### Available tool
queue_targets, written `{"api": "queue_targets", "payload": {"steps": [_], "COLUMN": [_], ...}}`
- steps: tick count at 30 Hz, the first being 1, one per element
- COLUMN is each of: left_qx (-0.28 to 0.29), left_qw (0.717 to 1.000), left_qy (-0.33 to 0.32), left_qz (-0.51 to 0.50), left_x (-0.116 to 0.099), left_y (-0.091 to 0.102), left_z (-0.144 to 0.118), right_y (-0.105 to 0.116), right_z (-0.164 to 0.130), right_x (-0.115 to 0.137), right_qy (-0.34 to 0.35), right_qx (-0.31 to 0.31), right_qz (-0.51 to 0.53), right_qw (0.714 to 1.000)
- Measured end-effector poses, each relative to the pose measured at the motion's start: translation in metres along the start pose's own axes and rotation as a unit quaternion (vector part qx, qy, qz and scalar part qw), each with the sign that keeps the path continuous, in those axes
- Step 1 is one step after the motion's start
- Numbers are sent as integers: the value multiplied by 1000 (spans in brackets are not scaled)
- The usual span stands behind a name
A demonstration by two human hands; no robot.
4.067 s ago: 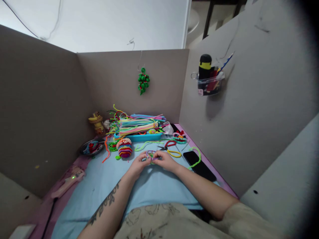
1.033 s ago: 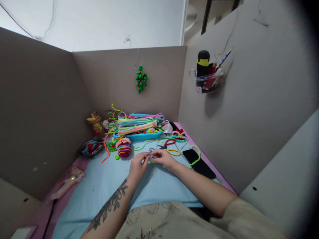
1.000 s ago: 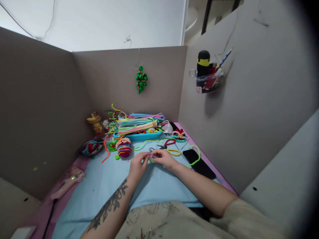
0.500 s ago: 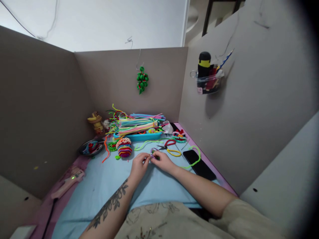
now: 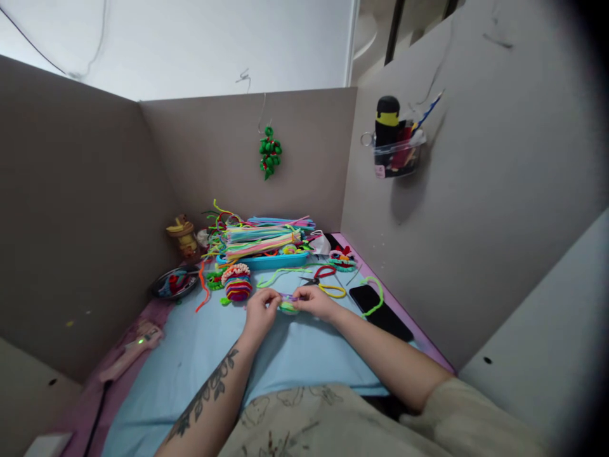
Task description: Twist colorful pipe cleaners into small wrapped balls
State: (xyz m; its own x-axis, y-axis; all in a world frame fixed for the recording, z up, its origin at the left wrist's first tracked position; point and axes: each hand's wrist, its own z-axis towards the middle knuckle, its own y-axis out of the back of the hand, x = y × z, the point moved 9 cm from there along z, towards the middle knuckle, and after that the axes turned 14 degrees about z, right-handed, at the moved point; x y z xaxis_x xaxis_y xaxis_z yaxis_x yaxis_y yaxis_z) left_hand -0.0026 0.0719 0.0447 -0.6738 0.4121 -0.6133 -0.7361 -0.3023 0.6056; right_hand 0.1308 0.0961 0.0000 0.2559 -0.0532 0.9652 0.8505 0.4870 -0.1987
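Note:
Between my two hands is a small purple and green piece of fuzzy pipe cleaner. My left hand pinches its left side, fingers closed. My right hand pinches the right side, its fingertips partly hiding the piece. Just beyond my right hand lie scissors with one red and one yellow handle loop. A striped, multicoloured ball-like craft piece sits beyond my left hand. A light green pipe cleaner lies curved on the blue cloth behind my hands.
A blue tray heaped with pipe cleaners stands at the back. To the right, a black phone lies under a bent green pipe cleaner. On the left are a dark bowl and a pink glue gun. Panels enclose the table.
My hands have moved slightly apart, the left one shifting a little leftward. More of the purple and green piece shows between them. The head view has shifted slightly.

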Motion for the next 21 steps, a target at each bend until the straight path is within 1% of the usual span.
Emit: {"api": "queue_targets", "payload": {"steps": [3, 6, 9, 11, 12, 14, 15, 17, 19, 21], "left_qx": [27, 44, 24, 13, 21, 69, 99, 153, 193, 226], "left_qw": [999, 999, 1000, 999, 998, 995, 993, 986, 972, 947], "left_qy": [4, 7, -3, -35, -52, -67, -60, -20, 38, 92], "left_qz": [-16, -7, 5, 6, 4, -7, -17, -55, -124, -209], "left_x": [4, 7, 3, -6, -11, -16, -16, -9, 2, 11], "left_y": [-4, -7, -4, -2, -3, -12, -17, -26, -33, -38], "left_z": [1, 2, 0, -2, -3, -5, -6, -6, -8, -11], "right_y": [0, 2, 6, 5, 3, -3, -6, -8, -1, 12], "right_z": [-3, -3, -2, -2, -2, -4, -5, -6, -5, -4], "right_x": [0, 2, 5, 8, 10, 14, 16, 18, 21, 23], "right_qy": [-16, -12, 5, 13, 16, 26, 32, 38, 48, 67], "right_qx": [19, 17, 6, 7, 14, 33, 41, 39, 3, -53], "right_qz": [-1, -18, -28, -51, -67, -102, -114, -110, -63, 10], "right_qw": [1000, 1000, 1000, 999, 998, 994, 992, 992, 997, 996]}}
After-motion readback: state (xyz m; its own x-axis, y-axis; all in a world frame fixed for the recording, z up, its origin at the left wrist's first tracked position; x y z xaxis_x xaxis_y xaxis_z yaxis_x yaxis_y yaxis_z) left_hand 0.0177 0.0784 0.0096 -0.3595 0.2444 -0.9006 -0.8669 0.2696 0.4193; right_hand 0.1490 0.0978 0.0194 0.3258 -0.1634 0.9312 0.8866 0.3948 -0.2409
